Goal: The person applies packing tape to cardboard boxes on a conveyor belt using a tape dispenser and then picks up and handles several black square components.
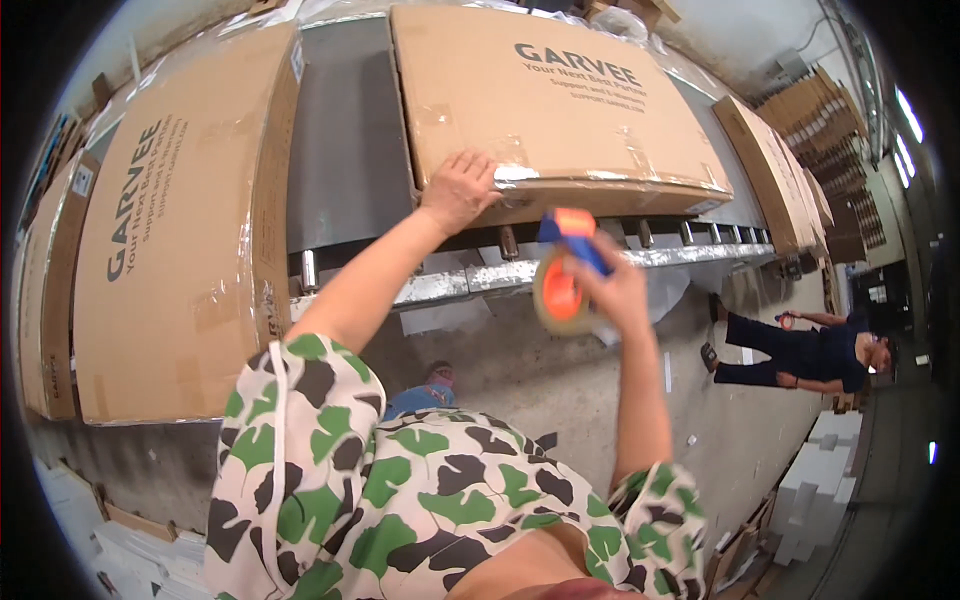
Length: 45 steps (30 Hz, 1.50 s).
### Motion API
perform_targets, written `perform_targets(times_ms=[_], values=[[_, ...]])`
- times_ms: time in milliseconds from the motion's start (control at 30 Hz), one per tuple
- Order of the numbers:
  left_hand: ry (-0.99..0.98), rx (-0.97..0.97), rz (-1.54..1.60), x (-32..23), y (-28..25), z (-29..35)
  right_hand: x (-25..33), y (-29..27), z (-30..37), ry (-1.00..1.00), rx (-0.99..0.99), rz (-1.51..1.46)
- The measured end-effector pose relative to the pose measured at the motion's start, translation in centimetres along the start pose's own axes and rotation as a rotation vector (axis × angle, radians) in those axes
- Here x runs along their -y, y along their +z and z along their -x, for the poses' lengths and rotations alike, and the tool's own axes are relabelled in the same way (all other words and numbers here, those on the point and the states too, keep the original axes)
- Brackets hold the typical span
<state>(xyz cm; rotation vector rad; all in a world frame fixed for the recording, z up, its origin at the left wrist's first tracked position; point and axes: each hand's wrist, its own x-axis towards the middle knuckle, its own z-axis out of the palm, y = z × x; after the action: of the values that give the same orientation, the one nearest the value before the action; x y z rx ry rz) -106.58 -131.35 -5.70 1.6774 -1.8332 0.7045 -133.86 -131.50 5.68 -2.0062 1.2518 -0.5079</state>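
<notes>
The box (520, 120) sat on rollers (508, 242); our left grip (463, 188) rested flattened on its near edge, and our right grip (615, 290), closed around the tape gun (565, 287), hung just in front of it. We judged that a hard push could roll the box away, or a hurried swing could strike our left grip.

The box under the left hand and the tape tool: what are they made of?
The box: probably cardboard, dull brown, with folded edges under shiny tape. The tape tool: perhaps plastic, from its bright blue and orange colours; blur hides its finish.
</notes>
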Motion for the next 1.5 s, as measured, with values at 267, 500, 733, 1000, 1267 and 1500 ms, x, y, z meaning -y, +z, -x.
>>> perform_targets(times_ms=[267, 500, 733, 1000, 1267, 1500], values=[[-0.008, -0.015, 0.388, 0.7, -0.5, -0.6, 11.2, 1.8, -18.6, -0.097, 0.241, 0.692], [-0.116, -0.052, 0.341, 1.0, -1.7, 0.7, 0.7, 4.4, -5.8, -0.229, 0.166, 0.727], [-0.211, 0.274, 0.229, -2.8, -1.5, -4.3, 1.3, 5.5, -12.2, -0.07, 0.31, 0.542], [-0.236, 0.404, -0.048, -5.8, 3.5, -6.6, -9.8, -3.7, -13.6, 0.103, 0.583, 0.102], [-0.076, 0.329, -0.082, -15.8, 15.8, -15.7, -3.6, -19.7, -26.6, -0.28, 0.063, 0.306], [-0.059, 0.087, 0.075, -16.9, 15.0, -15.8, -11.3, -17.2, -27.3, -0.139, 0.307, 0.479]])
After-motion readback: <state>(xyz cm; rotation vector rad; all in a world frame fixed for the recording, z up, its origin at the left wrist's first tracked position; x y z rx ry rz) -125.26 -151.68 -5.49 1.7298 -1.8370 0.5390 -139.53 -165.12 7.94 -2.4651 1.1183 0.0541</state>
